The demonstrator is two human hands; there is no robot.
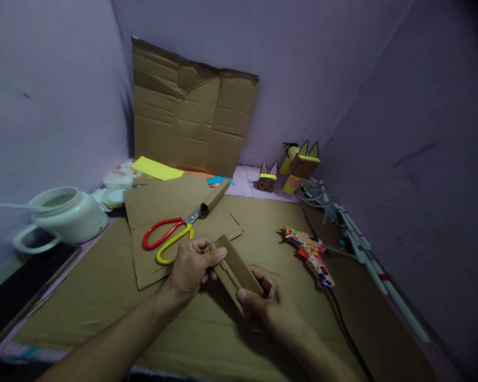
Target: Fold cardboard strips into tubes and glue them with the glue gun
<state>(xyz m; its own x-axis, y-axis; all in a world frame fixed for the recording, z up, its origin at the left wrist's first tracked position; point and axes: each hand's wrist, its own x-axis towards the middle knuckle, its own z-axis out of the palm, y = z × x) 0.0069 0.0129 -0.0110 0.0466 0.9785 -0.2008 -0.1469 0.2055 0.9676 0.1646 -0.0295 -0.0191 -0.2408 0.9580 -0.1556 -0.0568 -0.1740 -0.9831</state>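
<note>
Both hands hold a folded cardboard piece over the cardboard-covered table. My left hand pinches its upper left end, thumb on top. My right hand grips the lower right end, with the thumb on the near edge and the fingers behind. Left of the piece, scissors with one red and one yellow handle lie on a flat cardboard sheet; their blade tips are hidden at a small folded cardboard strip. To the right lies a patterned glue gun with a black cord.
A white pot and a dark flat object are at the left. A tall cardboard sheet leans on the back wall. Small eared cardboard figures stand behind, and pale rods lie along the right.
</note>
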